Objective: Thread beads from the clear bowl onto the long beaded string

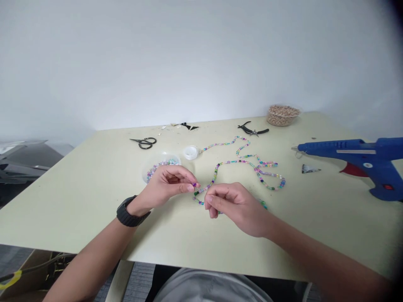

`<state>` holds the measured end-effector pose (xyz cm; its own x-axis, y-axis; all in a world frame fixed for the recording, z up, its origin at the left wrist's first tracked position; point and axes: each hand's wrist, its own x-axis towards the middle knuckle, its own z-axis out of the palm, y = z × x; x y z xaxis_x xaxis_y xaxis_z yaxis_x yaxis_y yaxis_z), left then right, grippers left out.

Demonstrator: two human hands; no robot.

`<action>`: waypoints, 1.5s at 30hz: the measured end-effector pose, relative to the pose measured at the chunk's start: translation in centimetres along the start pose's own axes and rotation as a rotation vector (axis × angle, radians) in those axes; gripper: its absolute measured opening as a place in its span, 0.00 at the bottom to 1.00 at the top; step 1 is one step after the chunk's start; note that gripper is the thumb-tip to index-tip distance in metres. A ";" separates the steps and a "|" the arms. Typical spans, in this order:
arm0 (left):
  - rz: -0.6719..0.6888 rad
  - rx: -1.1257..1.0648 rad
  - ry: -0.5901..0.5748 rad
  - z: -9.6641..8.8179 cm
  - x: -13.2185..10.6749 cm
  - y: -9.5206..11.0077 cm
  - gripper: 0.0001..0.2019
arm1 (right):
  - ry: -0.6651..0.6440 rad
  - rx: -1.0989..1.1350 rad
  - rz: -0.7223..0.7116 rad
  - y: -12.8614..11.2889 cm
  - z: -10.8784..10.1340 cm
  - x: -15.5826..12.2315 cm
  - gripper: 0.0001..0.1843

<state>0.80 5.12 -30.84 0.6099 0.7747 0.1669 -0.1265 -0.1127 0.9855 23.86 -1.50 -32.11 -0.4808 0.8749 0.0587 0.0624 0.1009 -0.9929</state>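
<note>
Two hands sit close together over the near half of a pale green table (72, 218): the left hand (165, 184), with a black wristwatch (128, 212) on its wrist, and the right hand (236, 207). The left thumb and forefinger are closed in a pinch on a purple bead at one end of a multicoloured beaded strand (239, 161). The right fingers are curled closed just beside that pinch, with the strand passing under them; whether they grip it cannot be told. The pinched end lies between the hands, the left hand being the nearer to the bead. From there the strand's long axis runs right and far in loose bends, doubles back in a loop at right, and ends far left at a small white cap (190, 152). Just far of the left hand is a clear round dish (143, 176) holding loose beads. Farther on at left lie black-handled scissors (143, 142). At right, a blue hot glue gun (352, 157) points left, with a small dark scrap (310, 168) just near of its nozzle. Along the far edge are black pliers (253, 131), black scraps (187, 126) and a clear tub of tan beads (282, 115).
</note>
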 end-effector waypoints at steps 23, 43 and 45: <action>0.026 0.056 -0.025 0.6 0.0 0.3 0.04 | 0.003 0.000 0.030 -0.2 0.1 0.0 0.14; 0.051 0.003 -0.052 0.5 0.0 0.0 0.06 | 0.003 0.005 0.002 -0.1 0.0 0.0 0.15; 0.059 0.009 -0.044 0.4 0.1 -0.1 0.05 | 0.003 0.006 -0.002 -0.1 0.0 0.0 0.15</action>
<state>1.18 4.90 -30.88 0.6354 0.7385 0.2258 -0.1563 -0.1633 0.9741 23.86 -1.50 -32.00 -0.4779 0.8763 0.0607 0.0559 0.0993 -0.9935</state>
